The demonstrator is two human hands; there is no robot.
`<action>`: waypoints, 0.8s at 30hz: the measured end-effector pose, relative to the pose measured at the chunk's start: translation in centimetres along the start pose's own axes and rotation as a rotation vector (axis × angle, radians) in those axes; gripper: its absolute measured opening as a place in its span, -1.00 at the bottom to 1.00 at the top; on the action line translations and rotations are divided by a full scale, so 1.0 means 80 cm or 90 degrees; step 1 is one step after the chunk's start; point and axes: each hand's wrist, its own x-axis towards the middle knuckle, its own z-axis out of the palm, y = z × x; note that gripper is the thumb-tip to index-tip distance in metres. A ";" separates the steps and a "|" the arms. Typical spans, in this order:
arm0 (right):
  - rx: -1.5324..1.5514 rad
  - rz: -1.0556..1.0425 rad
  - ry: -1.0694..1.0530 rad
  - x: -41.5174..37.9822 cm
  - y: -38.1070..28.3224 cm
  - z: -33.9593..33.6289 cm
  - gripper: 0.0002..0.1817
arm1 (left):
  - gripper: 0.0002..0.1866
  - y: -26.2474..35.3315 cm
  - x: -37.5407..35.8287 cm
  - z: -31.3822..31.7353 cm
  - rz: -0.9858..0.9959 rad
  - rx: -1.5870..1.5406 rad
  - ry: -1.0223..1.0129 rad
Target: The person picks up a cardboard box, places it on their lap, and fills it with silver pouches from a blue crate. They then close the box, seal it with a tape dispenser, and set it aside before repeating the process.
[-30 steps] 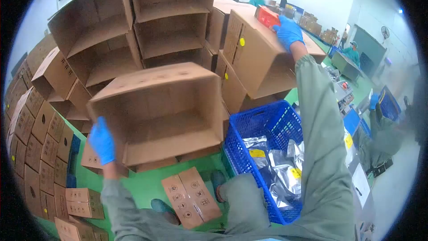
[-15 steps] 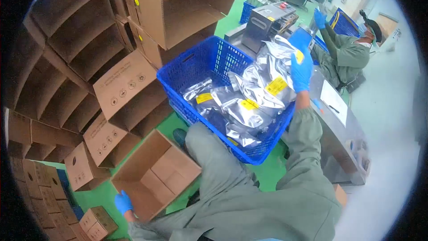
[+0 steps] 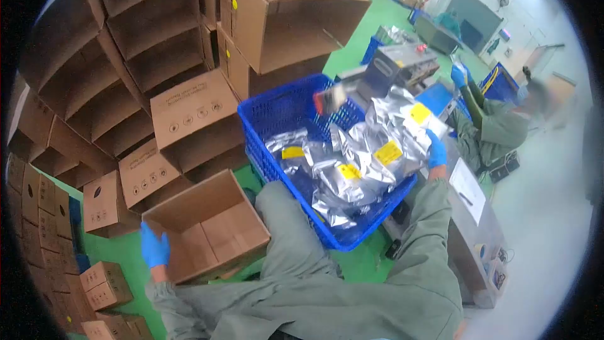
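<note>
My left hand (image 3: 155, 247), in a blue glove, grips the left rim of an open cardboard box (image 3: 217, 230) beside my leg. My right hand (image 3: 435, 149), also gloved in blue, has hold of the edge of a silver foil bag (image 3: 399, 108) with a yellow label. This bag is at the right side of a blue plastic basket (image 3: 371, 223). Several more silver bags (image 3: 343, 182) with yellow labels lie piled in the basket. A blurred red and white thing (image 3: 330, 99) shows at the basket's far wall; I cannot make out what it is.
Open cartons (image 3: 195, 110) are stacked on the left and ahead, with closed cartons (image 3: 106, 283) at lower left. On the right runs a metal table (image 3: 462, 245) with a paper sheet (image 3: 464, 186). A metal machine (image 3: 399, 66) and a co-worker (image 3: 494, 123) are beyond.
The view has shifted. My left hand and the cardboard box are higher in view. My right hand has shifted lower along the bags' right side. The orange-red item atop the far carton no longer shows there.
</note>
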 end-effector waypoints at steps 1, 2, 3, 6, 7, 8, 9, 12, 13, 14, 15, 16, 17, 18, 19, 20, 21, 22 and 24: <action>-0.143 -0.180 -0.027 0.006 0.030 -0.012 -0.54 | -0.15 0.004 0.011 0.018 0.025 -0.049 0.007; -0.027 -0.176 0.050 -0.017 0.013 0.008 -0.53 | -0.15 0.016 0.004 -0.003 0.030 -0.027 -0.013; 0.090 -0.179 0.131 -0.043 -0.025 0.038 -0.52 | -0.16 0.046 -0.004 -0.031 0.032 0.045 -0.074; 0.062 -0.262 0.203 -0.080 -0.063 0.049 -0.49 | -0.20 0.030 -0.003 -0.018 0.106 0.027 0.025; 0.045 -0.335 0.216 -0.103 -0.084 0.049 -0.46 | -0.23 0.010 -0.002 -0.008 0.181 -0.059 0.174; 0.057 -0.338 0.195 -0.129 -0.107 0.055 -0.41 | -0.23 -0.001 -0.001 -0.011 0.177 -0.053 0.166; 0.068 -0.342 0.172 -0.150 -0.127 0.058 -0.36 | -0.30 -0.010 -0.002 -0.018 0.040 -0.149 0.035; -0.144 -0.408 0.204 -0.192 -0.168 0.061 -0.21 | -0.41 -0.075 0.027 0.018 -0.101 -0.366 -0.176; -0.167 -0.436 0.188 -0.208 -0.186 0.068 -0.21 | -0.45 -0.095 0.030 0.031 -0.091 -0.493 -0.251; -0.164 -0.433 0.172 -0.222 -0.201 0.070 -0.21 | -0.46 -0.087 0.025 0.022 -0.113 -0.615 -0.295; -0.109 -0.391 0.107 -0.235 -0.213 0.074 -0.26 | -0.44 -0.063 0.011 0.011 -0.147 -0.634 -0.282; -0.055 -0.343 0.038 -0.246 -0.224 0.085 -0.31 | -0.41 -0.043 -0.002 -0.001 -0.186 -0.649 -0.267; -0.049 -0.329 0.009 -0.255 -0.240 0.103 -0.31 | -0.39 -0.042 -0.013 0.006 -0.219 -0.761 -0.280; -0.012 -0.312 -0.130 -0.269 -0.255 0.122 -0.29 | -0.36 -0.056 -0.022 0.029 -0.254 -0.872 -0.286; 0.029 -0.294 -0.265 -0.282 -0.261 0.144 -0.26 | -0.34 -0.081 -0.020 0.066 -0.236 -0.841 -0.270; 0.015 -0.264 -0.331 -0.292 -0.260 0.172 -0.23 | -0.33 -0.104 -0.016 0.091 -0.213 -0.814 -0.256; -0.039 -0.254 -0.422 -0.302 -0.261 0.206 -0.24 | -0.31 -0.094 -0.026 0.072 -0.223 -0.797 -0.254; -0.094 -0.250 -0.511 -0.316 -0.266 0.246 -0.25 | -0.29 -0.069 -0.037 0.053 -0.230 -0.784 -0.252; -0.099 -0.334 -0.725 -0.360 -0.279 0.341 -0.33 | -0.32 -0.075 -0.039 0.054 -0.250 -0.744 -0.231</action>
